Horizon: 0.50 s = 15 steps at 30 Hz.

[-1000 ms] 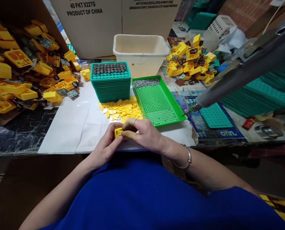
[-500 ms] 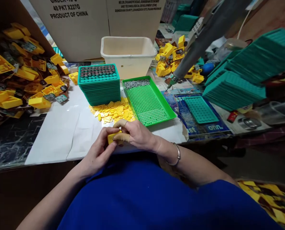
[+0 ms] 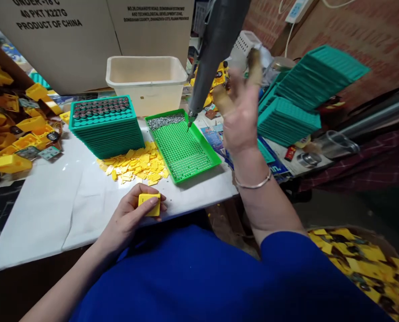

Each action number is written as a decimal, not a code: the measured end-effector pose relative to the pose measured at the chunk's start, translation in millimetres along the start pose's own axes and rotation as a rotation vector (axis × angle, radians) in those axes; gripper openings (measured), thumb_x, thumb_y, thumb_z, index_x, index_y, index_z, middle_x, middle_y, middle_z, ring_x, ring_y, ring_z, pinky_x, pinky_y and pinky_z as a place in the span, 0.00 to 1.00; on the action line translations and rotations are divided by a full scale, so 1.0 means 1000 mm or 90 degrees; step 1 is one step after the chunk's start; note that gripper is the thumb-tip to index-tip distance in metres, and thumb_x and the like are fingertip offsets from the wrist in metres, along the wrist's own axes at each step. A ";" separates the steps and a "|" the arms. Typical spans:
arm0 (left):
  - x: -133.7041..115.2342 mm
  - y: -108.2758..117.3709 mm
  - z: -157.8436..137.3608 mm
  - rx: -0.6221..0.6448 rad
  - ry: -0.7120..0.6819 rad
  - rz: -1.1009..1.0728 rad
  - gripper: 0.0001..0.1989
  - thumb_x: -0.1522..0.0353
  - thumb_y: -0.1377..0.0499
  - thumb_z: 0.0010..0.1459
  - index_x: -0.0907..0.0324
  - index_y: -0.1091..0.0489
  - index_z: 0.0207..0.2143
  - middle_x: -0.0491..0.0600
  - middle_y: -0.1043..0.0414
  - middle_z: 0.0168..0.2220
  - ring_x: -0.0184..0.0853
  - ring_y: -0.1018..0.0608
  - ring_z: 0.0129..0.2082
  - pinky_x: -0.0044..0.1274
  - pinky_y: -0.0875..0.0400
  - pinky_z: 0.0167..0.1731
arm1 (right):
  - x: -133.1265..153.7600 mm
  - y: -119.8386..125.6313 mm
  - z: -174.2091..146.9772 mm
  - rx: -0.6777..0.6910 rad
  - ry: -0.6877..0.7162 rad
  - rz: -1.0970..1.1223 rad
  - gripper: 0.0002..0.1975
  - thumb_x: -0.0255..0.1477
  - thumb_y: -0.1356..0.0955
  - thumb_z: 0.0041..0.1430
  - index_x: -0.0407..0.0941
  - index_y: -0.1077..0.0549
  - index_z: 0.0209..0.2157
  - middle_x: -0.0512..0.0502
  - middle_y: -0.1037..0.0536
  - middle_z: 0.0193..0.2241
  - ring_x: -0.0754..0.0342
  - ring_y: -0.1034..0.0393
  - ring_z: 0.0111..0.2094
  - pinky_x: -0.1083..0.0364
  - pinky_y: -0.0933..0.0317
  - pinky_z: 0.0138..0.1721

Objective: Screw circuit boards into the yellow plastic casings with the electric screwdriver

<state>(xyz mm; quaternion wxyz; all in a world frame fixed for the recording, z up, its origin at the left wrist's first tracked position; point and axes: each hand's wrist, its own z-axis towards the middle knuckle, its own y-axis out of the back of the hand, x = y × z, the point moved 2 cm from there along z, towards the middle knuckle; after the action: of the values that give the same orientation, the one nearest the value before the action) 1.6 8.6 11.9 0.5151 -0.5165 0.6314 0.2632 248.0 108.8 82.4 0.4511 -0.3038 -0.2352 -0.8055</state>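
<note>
My left hand [image 3: 137, 208] grips a small yellow plastic housing [image 3: 148, 205] at the table's front edge, thumb on top. My right hand [image 3: 241, 109] is raised with its fingers spread, partly smeared by motion; finger covers show on thumb and finger. Just left of it hangs a dark electric screwdriver [image 3: 204, 58], its bit pointing down over a green perforated tray [image 3: 194, 150]. Small metal screws [image 3: 165, 120] lie at that tray's far end. Beyond my left hand spreads a pile of flat yellow plastic pieces [image 3: 137, 165].
A stack of teal trays [image 3: 108, 134] holds round dark parts on top. Behind stands a white plastic bin [image 3: 145, 96] before a large carton [image 3: 68, 49]. Yellow toy parts [image 3: 28, 129] heap at the left. More teal trays [image 3: 289, 120] stand at the right.
My right hand has let go of the yellow housing and moved up and right, beside the screwdriver. My left hand keeps the housing. The view has turned to the right.
</note>
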 end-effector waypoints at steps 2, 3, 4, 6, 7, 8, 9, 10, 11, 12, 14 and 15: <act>-0.001 -0.004 0.004 0.002 0.014 -0.005 0.10 0.63 0.35 0.55 0.59 0.30 0.35 0.50 0.22 0.35 0.34 0.22 0.33 0.23 0.26 0.31 | -0.014 -0.007 0.015 0.135 -0.087 0.095 0.24 0.35 0.32 0.61 0.50 0.43 0.56 0.45 0.26 0.51 0.56 0.29 0.53 0.53 0.33 0.54; -0.001 -0.005 0.005 -0.004 0.023 -0.010 0.10 0.64 0.34 0.55 0.59 0.30 0.35 0.50 0.22 0.34 0.34 0.22 0.33 0.23 0.26 0.31 | -0.018 -0.009 0.017 0.187 -0.112 0.123 0.24 0.37 0.31 0.59 0.51 0.42 0.53 0.48 0.24 0.46 0.56 0.26 0.48 0.54 0.30 0.49; -0.001 -0.006 0.006 -0.013 0.034 -0.017 0.10 0.64 0.34 0.55 0.59 0.31 0.35 0.50 0.22 0.35 0.34 0.21 0.34 0.23 0.26 0.31 | -0.021 -0.011 0.016 0.213 -0.124 0.134 0.23 0.39 0.30 0.57 0.52 0.40 0.51 0.50 0.24 0.42 0.57 0.25 0.44 0.55 0.29 0.45; -0.001 -0.007 0.006 -0.030 0.053 -0.029 0.11 0.64 0.34 0.54 0.59 0.31 0.35 0.50 0.22 0.35 0.35 0.21 0.35 0.23 0.25 0.30 | -0.025 -0.010 0.009 0.207 -0.136 0.131 0.20 0.41 0.29 0.55 0.52 0.37 0.45 0.53 0.25 0.39 0.58 0.25 0.38 0.56 0.28 0.39; -0.001 -0.008 0.005 -0.038 0.058 -0.032 0.11 0.64 0.34 0.54 0.58 0.31 0.35 0.50 0.22 0.35 0.36 0.21 0.35 0.23 0.25 0.30 | -0.028 -0.009 0.004 0.184 -0.150 0.121 0.18 0.42 0.29 0.55 0.52 0.37 0.43 0.54 0.26 0.37 0.59 0.25 0.35 0.57 0.29 0.37; -0.001 -0.009 0.005 -0.047 0.060 -0.031 0.11 0.64 0.34 0.54 0.58 0.31 0.36 0.50 0.22 0.35 0.36 0.21 0.35 0.23 0.25 0.30 | -0.031 -0.006 -0.001 0.155 -0.169 0.107 0.17 0.43 0.30 0.56 0.51 0.37 0.41 0.54 0.27 0.35 0.60 0.26 0.32 0.57 0.29 0.34; -0.002 -0.009 0.004 -0.056 0.061 -0.028 0.12 0.63 0.34 0.54 0.58 0.31 0.36 0.50 0.22 0.36 0.35 0.21 0.34 0.23 0.25 0.30 | -0.036 -0.004 -0.006 0.127 -0.187 0.090 0.17 0.45 0.31 0.56 0.51 0.37 0.40 0.54 0.28 0.32 0.60 0.28 0.29 0.57 0.30 0.31; -0.002 -0.010 0.004 -0.066 0.062 -0.023 0.12 0.63 0.34 0.54 0.58 0.31 0.37 0.49 0.22 0.36 0.35 0.21 0.33 0.23 0.25 0.30 | -0.040 -0.002 -0.009 0.102 -0.199 0.077 0.18 0.48 0.31 0.56 0.50 0.37 0.38 0.54 0.29 0.29 0.60 0.30 0.26 0.57 0.32 0.29; -0.002 -0.011 0.003 -0.073 0.064 -0.017 0.12 0.63 0.34 0.54 0.58 0.31 0.37 0.49 0.22 0.36 0.34 0.22 0.32 0.23 0.26 0.30 | -0.045 0.000 -0.012 0.082 -0.204 0.069 0.20 0.50 0.32 0.55 0.50 0.36 0.36 0.54 0.30 0.27 0.60 0.32 0.24 0.57 0.33 0.26; -0.003 -0.012 0.003 -0.079 0.065 -0.011 0.12 0.62 0.34 0.54 0.57 0.31 0.37 0.49 0.22 0.36 0.34 0.22 0.31 0.23 0.26 0.30 | -0.050 0.002 -0.014 0.067 -0.205 0.066 0.22 0.53 0.32 0.53 0.50 0.36 0.35 0.54 0.31 0.25 0.59 0.34 0.22 0.56 0.35 0.24; -0.003 -0.014 0.003 -0.084 0.067 0.002 0.12 0.62 0.34 0.54 0.57 0.31 0.37 0.49 0.22 0.36 0.33 0.23 0.30 0.22 0.26 0.30 | -0.057 0.003 -0.017 0.056 -0.207 0.051 0.24 0.57 0.33 0.52 0.49 0.36 0.32 0.53 0.32 0.23 0.58 0.35 0.22 0.54 0.36 0.23; -0.003 -0.014 0.004 -0.086 0.064 0.008 0.12 0.61 0.34 0.54 0.57 0.31 0.37 0.48 0.22 0.36 0.33 0.23 0.30 0.22 0.26 0.30 | -0.060 0.003 -0.018 0.053 -0.213 0.032 0.25 0.58 0.34 0.52 0.49 0.36 0.32 0.52 0.32 0.22 0.57 0.35 0.22 0.53 0.36 0.23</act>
<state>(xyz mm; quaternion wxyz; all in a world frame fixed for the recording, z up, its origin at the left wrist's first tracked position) 16.1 8.2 16.6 0.4448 -0.5591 0.6404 0.2819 270.0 130.7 28.6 0.4382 -0.4204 -0.3321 -0.7218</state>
